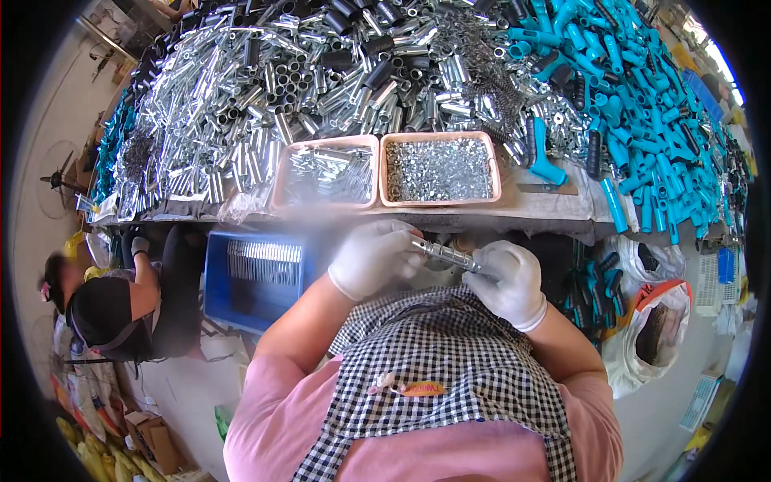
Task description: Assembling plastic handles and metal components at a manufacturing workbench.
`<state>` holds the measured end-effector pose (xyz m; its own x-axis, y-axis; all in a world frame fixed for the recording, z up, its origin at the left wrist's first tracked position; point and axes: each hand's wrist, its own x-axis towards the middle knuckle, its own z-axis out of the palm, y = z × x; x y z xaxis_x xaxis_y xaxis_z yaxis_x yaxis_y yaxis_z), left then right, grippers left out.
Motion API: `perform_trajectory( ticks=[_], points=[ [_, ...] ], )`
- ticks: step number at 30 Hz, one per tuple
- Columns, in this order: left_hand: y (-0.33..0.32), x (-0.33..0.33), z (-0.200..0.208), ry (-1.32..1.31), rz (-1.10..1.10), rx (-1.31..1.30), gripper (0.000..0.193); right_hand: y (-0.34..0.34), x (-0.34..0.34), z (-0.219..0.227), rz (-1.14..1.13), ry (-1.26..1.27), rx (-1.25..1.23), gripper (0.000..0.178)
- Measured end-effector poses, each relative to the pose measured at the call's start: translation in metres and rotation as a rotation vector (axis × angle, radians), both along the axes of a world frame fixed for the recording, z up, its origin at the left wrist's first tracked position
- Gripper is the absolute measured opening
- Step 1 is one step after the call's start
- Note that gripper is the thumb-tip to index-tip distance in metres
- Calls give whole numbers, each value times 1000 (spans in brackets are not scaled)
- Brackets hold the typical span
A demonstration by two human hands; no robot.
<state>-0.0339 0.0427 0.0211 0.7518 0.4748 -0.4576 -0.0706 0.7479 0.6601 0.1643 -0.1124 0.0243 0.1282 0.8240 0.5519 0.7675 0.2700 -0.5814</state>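
In front of my apron, both gloved hands are closed on a shiny metal tube [446,255] with small holes in its side. My left hand [373,257] grips its left end, and the fingers are slightly blurred. Around the right end are the fingers of my right hand [512,281]. The tube lies nearly level, tilting down a little to the right. Just beyond my hands, at the bench edge, stand two pinkish plastic trays. The left tray [283,177] contains thin metal pins; small shiny metal pieces fill the right tray [438,203].
Piled metal tubes [281,88] and teal handles [618,96] cover the bench. Below it on the left, a blue crate [214,281] holds a row of metal pieces. A white bag [622,365] sits at right. Another person [120,309] works at far left.
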Motion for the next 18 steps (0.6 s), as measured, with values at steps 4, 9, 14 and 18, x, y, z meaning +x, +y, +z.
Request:
perform_trajectory(
  ticks=[4, 9, 14, 18],
  points=[
    [-6, 1, -5, 124, -37, 336, 28, -2, -2, -3, -8, 69, -25, 27],
    [-16, 8, -15, 134, -75, 678, 35, 6, -5, -4, 6, 57, -56, 28],
    [-18, 6, -8, 185, -66, 526, 34, 6, -3, -3, 18, 119, -145, 37],
    [-18, 12, -13, 167, -119, 723, 33, 3, 7, -6, 63, 71, -181, 37]
  ],
)
